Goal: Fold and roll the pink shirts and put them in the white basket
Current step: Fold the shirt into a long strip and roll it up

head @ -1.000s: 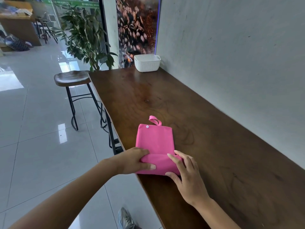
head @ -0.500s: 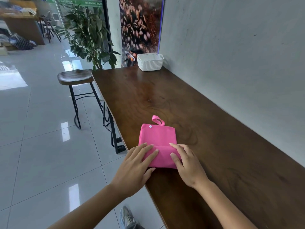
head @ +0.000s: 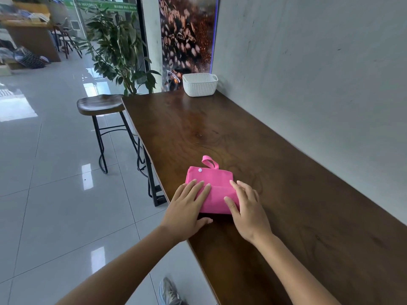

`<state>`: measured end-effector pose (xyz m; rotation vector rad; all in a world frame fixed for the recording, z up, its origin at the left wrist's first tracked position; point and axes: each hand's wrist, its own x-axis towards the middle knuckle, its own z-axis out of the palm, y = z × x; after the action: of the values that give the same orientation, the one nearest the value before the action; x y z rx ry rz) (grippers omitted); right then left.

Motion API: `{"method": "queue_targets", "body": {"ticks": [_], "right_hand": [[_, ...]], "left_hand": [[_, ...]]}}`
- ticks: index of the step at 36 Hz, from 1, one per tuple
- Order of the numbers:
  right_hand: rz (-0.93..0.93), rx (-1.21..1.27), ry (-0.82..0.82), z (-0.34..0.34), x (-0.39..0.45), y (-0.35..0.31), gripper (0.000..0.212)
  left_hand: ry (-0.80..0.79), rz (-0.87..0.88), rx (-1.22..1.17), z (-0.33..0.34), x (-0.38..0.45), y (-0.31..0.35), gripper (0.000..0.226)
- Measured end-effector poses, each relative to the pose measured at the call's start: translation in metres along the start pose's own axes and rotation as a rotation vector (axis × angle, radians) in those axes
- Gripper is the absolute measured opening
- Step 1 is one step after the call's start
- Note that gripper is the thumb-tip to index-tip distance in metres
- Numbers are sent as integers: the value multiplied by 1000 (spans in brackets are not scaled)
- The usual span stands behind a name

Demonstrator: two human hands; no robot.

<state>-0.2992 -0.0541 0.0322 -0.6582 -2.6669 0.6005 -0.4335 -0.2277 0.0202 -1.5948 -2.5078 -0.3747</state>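
A person's left hand (head: 187, 208) and right hand (head: 247, 208) are pressing flat, fingers straight and gripping nothing, on the near, rolled end of a folded pink shirt (head: 210, 183) lying at the near edge of a wooden table (head: 286, 194); the white basket (head: 200, 84) is sitting well apart at the far end.

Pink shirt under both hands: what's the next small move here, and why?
Probably roll it one more turn away from you. Both the left hand and the right hand press flat on the rolled near end of the pink shirt, while its far part with the snap lies unrolled, and the white basket sits at the table's far end.
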Motion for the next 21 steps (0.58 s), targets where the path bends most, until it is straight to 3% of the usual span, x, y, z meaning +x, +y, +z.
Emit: {"method": "queue_targets", "body": {"ticks": [9, 16, 21], "right_hand": [[-62, -32, 35, 5, -9, 2, 69], [-98, -25, 46, 3, -15, 7, 71], [-154, 4, 116, 4, -31, 12, 59]], "left_hand": [[-71, -18, -69, -3, 31, -16, 79], [-328, -63, -214, -28, 47, -20, 69], [-510, -67, -280, -44, 44, -21, 67]]}}
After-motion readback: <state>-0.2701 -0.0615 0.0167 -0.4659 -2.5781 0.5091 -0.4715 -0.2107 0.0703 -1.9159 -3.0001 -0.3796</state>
